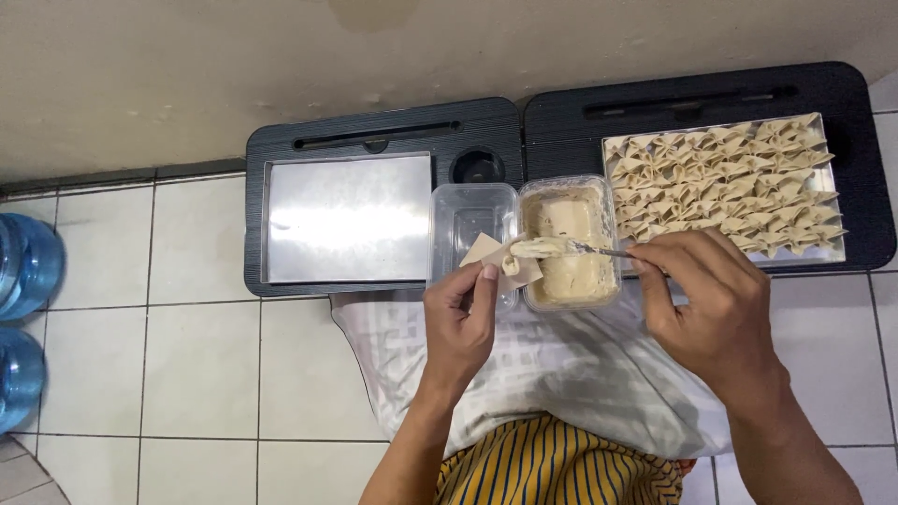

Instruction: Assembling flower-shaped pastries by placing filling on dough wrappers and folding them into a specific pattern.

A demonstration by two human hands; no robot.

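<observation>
Filling is laid on a wrapper.

The wrapper is pinched in the left hand over the clear tub; a knife is clamped by the right hand, its tip loaded with paste above the filling tub, beside the dumpling tray.

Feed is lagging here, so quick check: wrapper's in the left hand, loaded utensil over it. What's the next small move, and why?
Probably wipe the filling off the utensil onto the wrapper. The right hand holds its loaded tip right at the wrapper, which the left hand holds flat, with only a small dab on it.
</observation>
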